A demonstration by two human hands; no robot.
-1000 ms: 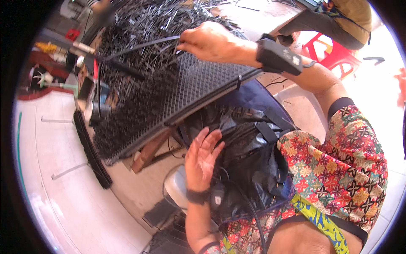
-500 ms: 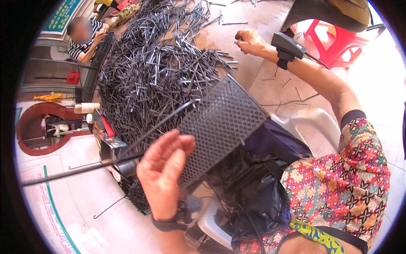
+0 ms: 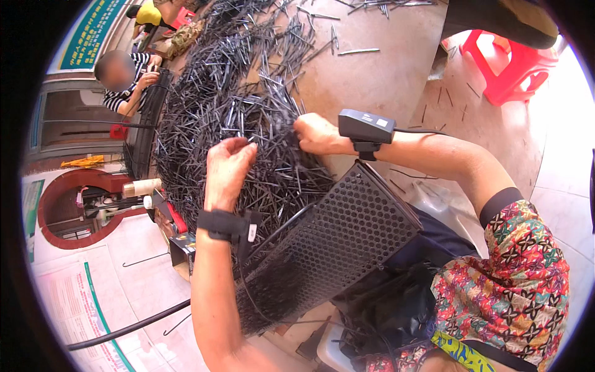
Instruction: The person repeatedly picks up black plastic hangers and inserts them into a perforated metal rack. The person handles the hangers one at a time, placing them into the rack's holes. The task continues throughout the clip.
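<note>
My left hand (image 3: pixel 228 170) is over a big heap of thin dark strips (image 3: pixel 204 118), fingers curled together. A small pale tip shows at its fingertips; I cannot make out what it is. My right hand (image 3: pixel 317 133) reaches to the heap's right side, its fingers closed and partly hidden. Blurred dark strips lie against those fingertips, but whether they are gripped is unclear. Below both hands a black perforated metal panel (image 3: pixel 365 217) with round holes slants across my lap. Each wrist wears a black strap, the right one with a box-shaped device (image 3: pixel 367 126).
A dark cable (image 3: pixel 136 327) runs at the lower left. A red plastic stool (image 3: pixel 508 74) stands at the upper right. A person in a striped shirt (image 3: pixel 133 84) sits at the far left, and another in yellow (image 3: pixel 149 13) is farther back. Loose strips (image 3: pixel 358 51) lie on the floor.
My right hand has come down and left from the upper right to the heap. The left hand has moved up from the panel to the heap, its fingers curling in.
</note>
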